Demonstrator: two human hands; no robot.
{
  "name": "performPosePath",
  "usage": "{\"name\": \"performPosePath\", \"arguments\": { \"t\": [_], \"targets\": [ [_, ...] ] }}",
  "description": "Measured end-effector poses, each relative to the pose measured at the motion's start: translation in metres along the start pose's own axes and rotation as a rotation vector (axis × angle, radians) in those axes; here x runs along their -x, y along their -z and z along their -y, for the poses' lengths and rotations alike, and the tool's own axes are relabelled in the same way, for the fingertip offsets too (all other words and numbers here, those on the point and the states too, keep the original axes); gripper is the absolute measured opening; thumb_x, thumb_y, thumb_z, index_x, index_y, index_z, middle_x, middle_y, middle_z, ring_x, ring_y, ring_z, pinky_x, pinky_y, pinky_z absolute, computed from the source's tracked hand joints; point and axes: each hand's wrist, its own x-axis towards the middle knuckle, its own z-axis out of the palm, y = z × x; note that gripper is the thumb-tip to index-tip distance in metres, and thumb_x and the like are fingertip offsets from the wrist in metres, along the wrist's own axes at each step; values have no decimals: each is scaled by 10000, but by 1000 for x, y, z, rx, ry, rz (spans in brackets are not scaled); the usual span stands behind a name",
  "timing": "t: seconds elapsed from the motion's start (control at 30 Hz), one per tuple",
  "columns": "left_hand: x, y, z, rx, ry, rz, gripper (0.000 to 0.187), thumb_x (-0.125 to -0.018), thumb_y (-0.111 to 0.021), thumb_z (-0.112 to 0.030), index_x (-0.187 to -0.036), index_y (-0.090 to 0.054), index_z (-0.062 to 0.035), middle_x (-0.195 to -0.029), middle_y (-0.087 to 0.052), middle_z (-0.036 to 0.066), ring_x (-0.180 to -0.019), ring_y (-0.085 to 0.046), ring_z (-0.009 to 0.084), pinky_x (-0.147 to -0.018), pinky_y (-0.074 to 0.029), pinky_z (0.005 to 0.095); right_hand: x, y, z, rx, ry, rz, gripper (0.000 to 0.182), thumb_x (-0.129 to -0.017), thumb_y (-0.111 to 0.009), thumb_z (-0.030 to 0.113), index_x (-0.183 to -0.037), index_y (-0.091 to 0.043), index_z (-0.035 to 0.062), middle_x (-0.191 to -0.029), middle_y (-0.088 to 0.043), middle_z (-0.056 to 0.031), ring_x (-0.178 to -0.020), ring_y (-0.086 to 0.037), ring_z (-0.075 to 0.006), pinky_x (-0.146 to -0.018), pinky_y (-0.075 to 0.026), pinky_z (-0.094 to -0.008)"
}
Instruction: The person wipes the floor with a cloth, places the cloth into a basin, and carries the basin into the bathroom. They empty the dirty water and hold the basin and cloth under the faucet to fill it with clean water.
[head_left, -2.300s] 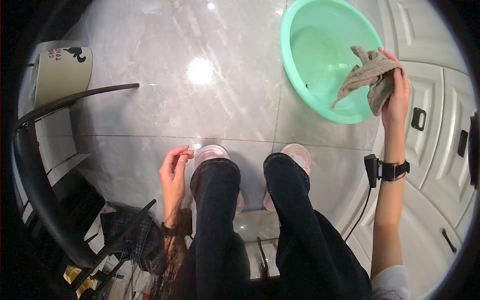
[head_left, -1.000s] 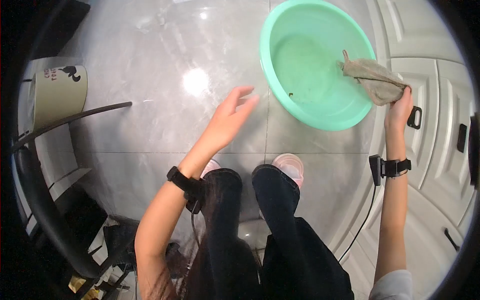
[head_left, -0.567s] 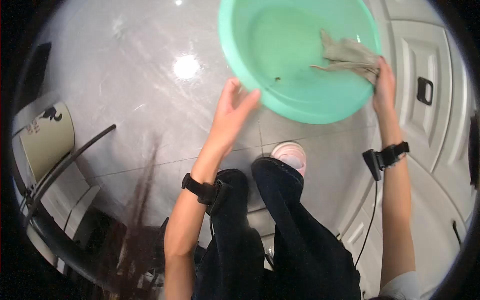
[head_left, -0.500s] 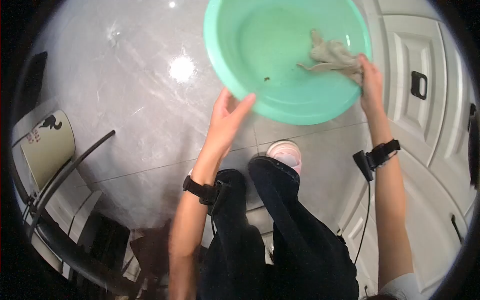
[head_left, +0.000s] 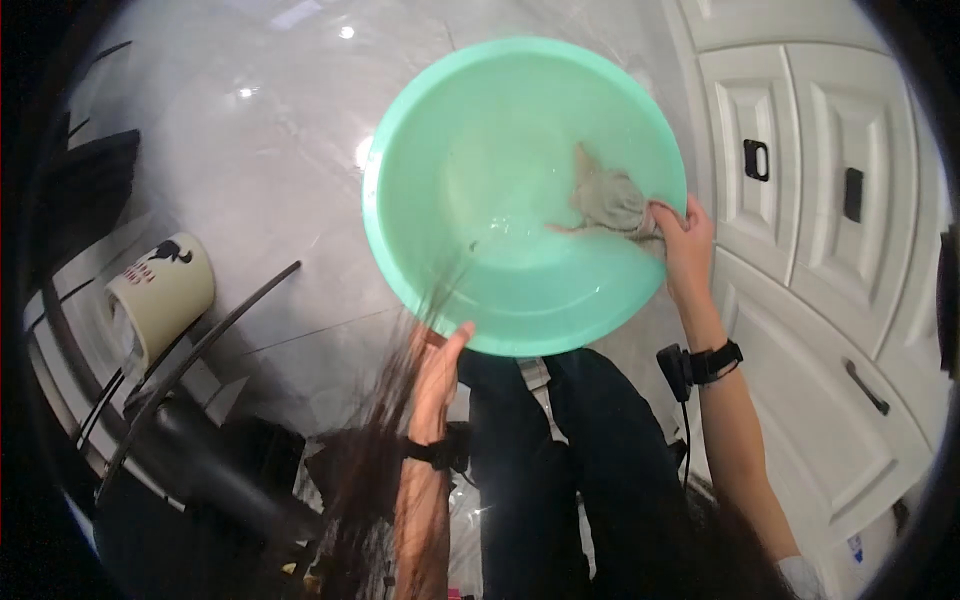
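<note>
A round mint-green basin (head_left: 410,250) with a little water in it is held over the floor, in front of my legs. My left hand (head_left: 438,355) grips its near left rim, thumb on top and fingers hidden underneath; loose dark hair partly covers this hand. At the right rim, my right hand (head_left: 688,248) is closed on a wet greyish-beige cloth (head_left: 608,198) and rests against the basin's edge. The cloth hangs down the inner wall into the water. A small dark speck (head_left: 473,246) lies inside the basin. Both wrists wear black straps.
White panelled cabinets (head_left: 835,170) with black handles line the right side. To the left stand a cream bin (head_left: 170,290) with a dark animal print and a curved black tube (head_left: 215,345). Shiny grey tiles (head_left: 270,180) cover the floor.
The basin has come down in view, nearer to my legs, and more of it shows. Both hands moved with it, keeping their hold. Hair has swung in front of my left arm.
</note>
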Motion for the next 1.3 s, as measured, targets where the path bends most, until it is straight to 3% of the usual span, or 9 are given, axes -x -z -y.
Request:
{"name": "performPosePath", "arguments": {
  "t": [0.13, 0.27, 0.3, 0.4, 0.47, 0.57, 0.67, 1.13, 1.3],
  "targets": [
    [78, 34, -37, 39, 9, -58, 290, -805, -574, 87, -1089, -577, 31, -1042, -623, 75, -956, -592, 170, -872, -463, 326, 68, -8, 78, 51, -56, 99, 158, -810, -609, 54, -956, -591, -4, -900, -627, -38, -829, -561, -94, -755, -445, -247],
    [173, 45, -82, -164, -11, -46, 285, -866, -571, -59, -1143, -542, 5, -1097, -564, 66, -925, -547, 173, -815, -447, 307, 123, 4, 147, 35, -56, 224, 233, -789, -623, 59, -1007, -583, -11, -905, -626, -48, -843, -573, -112, -761, -460, -268],
    [204, 47, -76, -134, -87, -188, 192, -888, -579, -85, -1055, -578, 10, -1003, -580, 61, -840, -544, 152, -716, -464, 274, 138, 9, 172, 61, -101, 240, 249, -782, -625, 67, -1015, -584, -13, -900, -626, -50, -843, -577, -118, -762, -464, -273],
    [275, 38, -153, 229, 106, -171, 300, -753, -663, -127, -1005, -622, 31, -893, -643, 80, -850, -588, 182, -862, -431, 355, 182, 19, 242, 205, -278, 357, 285, -763, -631, 96, -1022, -589, -16, -878, -626, -52, -835, -586, -133, -762, -474, -286],
    [317, 61, -166, 29, 67, -109, 237, -765, -644, -58, -983, -629, 32, -900, -646, 62, -828, -592, 161, -788, -456, 316, 200, 30, 266, 351, -477, 516, 292, -752, -632, 121, -1008, -597, -16, -856, -623, -48, -819, -591, -140, -758, -478, -293],
    [330, 99, -137, -109, -95, -136, 189, -776, -626, -21, -958, -630, 30, -881, -642, 51, -802, -580, 138, -736, -456, 289, 232, 30, 260, 300, -268, 566, 274, -755, -617, 156, -975, -616, -7, -822, -617, -43, -761, -587, -137, -683, -482, -298],
    [379, 108, -166, -38, -112, -133, 207, -776, -634, -17, -974, -617, 42, -900, -648, 54, -816, -586, 129, -745, -461, 288, 269, 28, 282, 210, -360, 557, 247, -760, -605, 154, -949, -626, -4, -822, -624, -46, -735, -589, -133, -642, -477, -292],
    [471, 140, -239, 226, -381, -69, 286, -796, -619, 7, -1079, -606, 51, -1021, -658, 77, -952, -602, 145, -842, -493, 305, 348, 4, 426, 279, -247, 631, 209, -800, -567, 112, -970, -587, -9, -914, -615, -59, -840, -594, -146, -763, -477, -288],
    [485, 140, -249, 249, -306, -15, 294, -808, -649, -54, -1088, -621, 33, -1056, -663, 94, -954, -622, 172, -860, -489, 325, 353, 2, 455, 321, -205, 661, 189, -807, -546, 94, -957, -587, -15, -892, -609, -52, -827, -587, -142, -764, -476, -285]
  ]
}}
